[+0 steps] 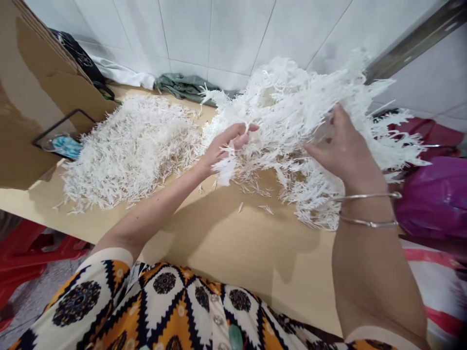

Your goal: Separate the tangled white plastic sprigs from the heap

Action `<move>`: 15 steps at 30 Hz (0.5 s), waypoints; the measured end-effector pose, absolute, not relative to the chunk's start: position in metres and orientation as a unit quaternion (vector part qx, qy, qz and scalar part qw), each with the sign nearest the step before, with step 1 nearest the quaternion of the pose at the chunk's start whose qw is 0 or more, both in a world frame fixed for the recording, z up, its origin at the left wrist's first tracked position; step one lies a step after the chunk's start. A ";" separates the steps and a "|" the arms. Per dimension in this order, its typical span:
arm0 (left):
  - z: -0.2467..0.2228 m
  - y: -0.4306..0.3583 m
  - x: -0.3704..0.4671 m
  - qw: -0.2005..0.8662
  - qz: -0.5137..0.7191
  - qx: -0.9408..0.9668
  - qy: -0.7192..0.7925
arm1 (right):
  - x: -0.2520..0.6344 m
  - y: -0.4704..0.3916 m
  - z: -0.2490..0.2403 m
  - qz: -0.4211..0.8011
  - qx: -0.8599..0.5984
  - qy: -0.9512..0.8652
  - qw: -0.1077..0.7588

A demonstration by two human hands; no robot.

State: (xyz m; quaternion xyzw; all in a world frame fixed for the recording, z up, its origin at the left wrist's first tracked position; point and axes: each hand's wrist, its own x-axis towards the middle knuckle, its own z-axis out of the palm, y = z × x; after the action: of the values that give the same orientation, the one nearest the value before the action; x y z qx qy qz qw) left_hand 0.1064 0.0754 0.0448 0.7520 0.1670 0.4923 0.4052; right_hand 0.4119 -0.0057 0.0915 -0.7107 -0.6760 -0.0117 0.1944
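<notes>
A large tangled heap of white branching strips (288, 112) fills the centre and right of the wooden table. My left hand (231, 141) is at the heap's left side, its fingers curled round a small white piece that hangs below them. Higher and to the right, my right hand (341, 146) grips the raised part of the heap, with thumb and fingers pressed into the strips. Two bangles circle the right wrist. On the left of the table lies a wide pile of small loose white pieces (131, 146).
A cardboard box (32, 97) stands at the far left, beside a black bag (82, 58). Green cloth (182, 86) lies along the tiled wall. At the right are a purple bag (434, 199) and red items. A red stool (47, 248) stands below left.
</notes>
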 end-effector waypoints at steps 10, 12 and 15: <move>0.051 0.158 0.156 0.092 0.263 0.941 0.191 | 0.282 -0.144 0.019 0.030 -0.675 -0.727 0.121; 0.059 0.162 0.168 0.091 0.232 0.950 0.186 | 0.278 -0.146 -0.015 0.039 -0.701 -0.704 0.106; 0.067 0.165 0.184 0.093 0.234 0.952 0.174 | 0.272 -0.134 -0.041 0.038 -0.721 -0.685 0.097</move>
State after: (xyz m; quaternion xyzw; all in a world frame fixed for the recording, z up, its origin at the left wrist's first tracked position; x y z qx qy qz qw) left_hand 0.1837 0.1649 0.0670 0.9521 0.1744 0.2335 0.0926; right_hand 0.2724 -0.1342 -0.0411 -0.7212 -0.6849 0.0380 0.0966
